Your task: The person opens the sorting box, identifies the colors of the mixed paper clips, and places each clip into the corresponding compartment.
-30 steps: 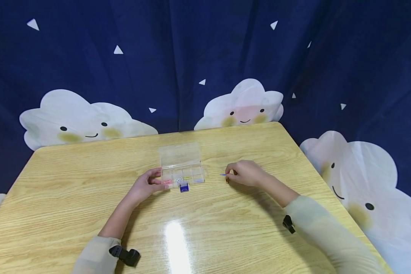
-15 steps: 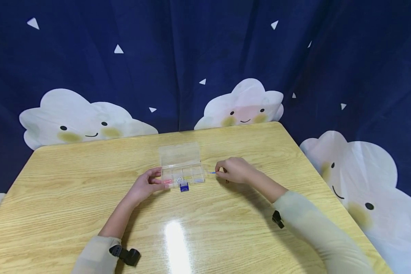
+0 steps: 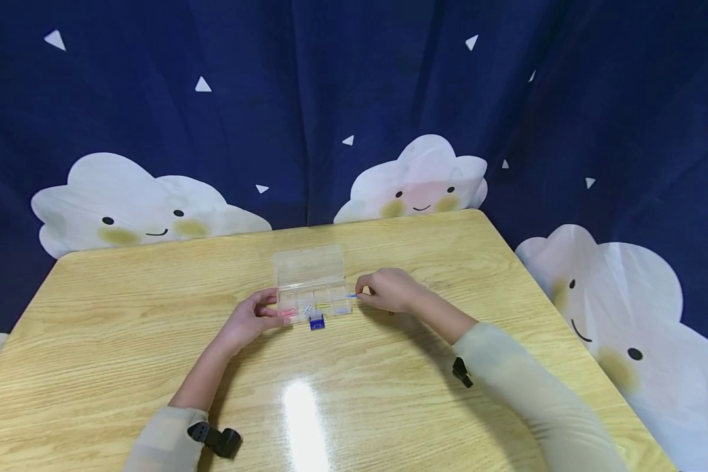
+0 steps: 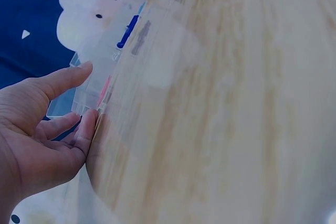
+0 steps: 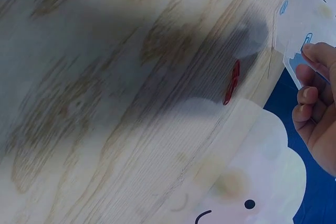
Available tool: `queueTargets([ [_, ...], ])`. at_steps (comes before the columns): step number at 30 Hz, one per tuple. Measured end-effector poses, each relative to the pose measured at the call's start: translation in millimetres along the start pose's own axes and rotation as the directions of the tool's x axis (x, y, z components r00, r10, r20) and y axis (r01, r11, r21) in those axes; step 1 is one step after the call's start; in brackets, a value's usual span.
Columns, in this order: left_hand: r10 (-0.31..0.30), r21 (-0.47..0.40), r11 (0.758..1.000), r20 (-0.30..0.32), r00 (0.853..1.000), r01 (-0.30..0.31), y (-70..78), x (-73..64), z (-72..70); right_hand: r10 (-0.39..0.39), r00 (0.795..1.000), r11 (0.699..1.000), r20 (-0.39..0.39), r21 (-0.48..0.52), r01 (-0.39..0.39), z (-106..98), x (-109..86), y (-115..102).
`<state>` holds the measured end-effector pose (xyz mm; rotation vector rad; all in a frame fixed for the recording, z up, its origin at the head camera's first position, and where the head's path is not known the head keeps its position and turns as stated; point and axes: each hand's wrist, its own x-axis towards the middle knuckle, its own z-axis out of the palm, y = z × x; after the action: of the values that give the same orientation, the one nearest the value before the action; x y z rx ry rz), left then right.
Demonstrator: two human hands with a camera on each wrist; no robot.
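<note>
A clear compartment box [image 3: 323,296] lies with its lid [image 3: 309,265] raised at the back. Pink paper clips [image 3: 288,313] are in its left compartment, white ones [image 3: 307,309] beside them, then yellow ones [image 3: 322,305], and blue ones [image 3: 342,311] at the right. My left hand [image 3: 252,322] holds the box's left end between thumb and fingers. At the opposite end, my right hand [image 3: 387,290] pinches a blue paper clip [image 5: 307,39] by the right compartment's edge. The left wrist view shows the box edge-on behind the left hand [image 4: 50,124].
A dark blue latch [image 3: 316,322] sticks out from the front of the box. Red paper clips [image 5: 232,82] lie on the wooden table [image 3: 413,393], under and just in front of the right hand. Behind the table hangs a navy curtain [image 3: 307,98] with cloud prints.
My right hand has moved left with the blue paper clip, away from the red clips and up to the box's right side. The left hand has stayed on the box.
</note>
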<state>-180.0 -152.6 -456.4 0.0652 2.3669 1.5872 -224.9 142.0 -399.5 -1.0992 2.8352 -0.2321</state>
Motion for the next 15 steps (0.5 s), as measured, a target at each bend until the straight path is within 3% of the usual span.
queueTargets([
  [15,0.007,0.011,1.0,-0.007,1.0,-0.007,-0.4,-0.2,-0.6,-0.01,1.0,0.999,0.018,-0.03,0.011,5,14.4,-11],
])
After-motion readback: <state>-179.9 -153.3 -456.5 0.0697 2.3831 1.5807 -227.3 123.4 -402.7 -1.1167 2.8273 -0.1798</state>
